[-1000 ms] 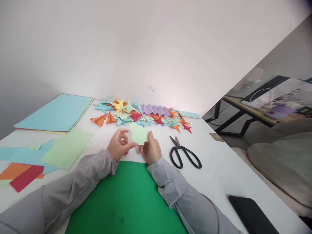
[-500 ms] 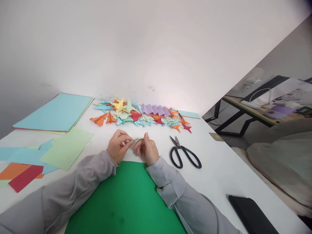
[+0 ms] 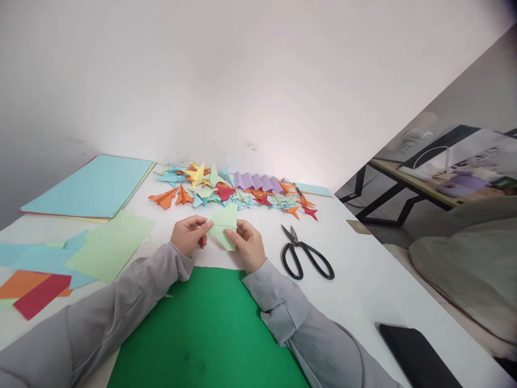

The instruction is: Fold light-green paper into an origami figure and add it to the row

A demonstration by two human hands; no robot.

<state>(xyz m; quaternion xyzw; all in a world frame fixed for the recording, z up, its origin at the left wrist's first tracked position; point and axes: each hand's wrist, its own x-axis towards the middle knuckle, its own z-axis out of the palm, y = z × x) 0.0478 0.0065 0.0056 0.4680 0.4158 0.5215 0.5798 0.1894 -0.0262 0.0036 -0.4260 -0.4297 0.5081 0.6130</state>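
A folded light green paper with creases is held up between both hands, its broad face toward me. My left hand pinches its left tip between thumb and fingers. On the right side, my right hand grips it with the thumb in front and the fingers behind. Just below the hands lies a green sheet. Beyond them, folded paper pieces in several colours are piled along the wall, with a purple pleated strip among them.
Black-handled scissors lie right of my right hand. A black flat object is near the right edge. Blue sheets are stacked back left, with a light green sheet and a red piece nearer.
The light green paper has turned from nearly edge-on to show its broad face. My left hand has shifted slightly left, and my right thumb has come down onto the paper's front.
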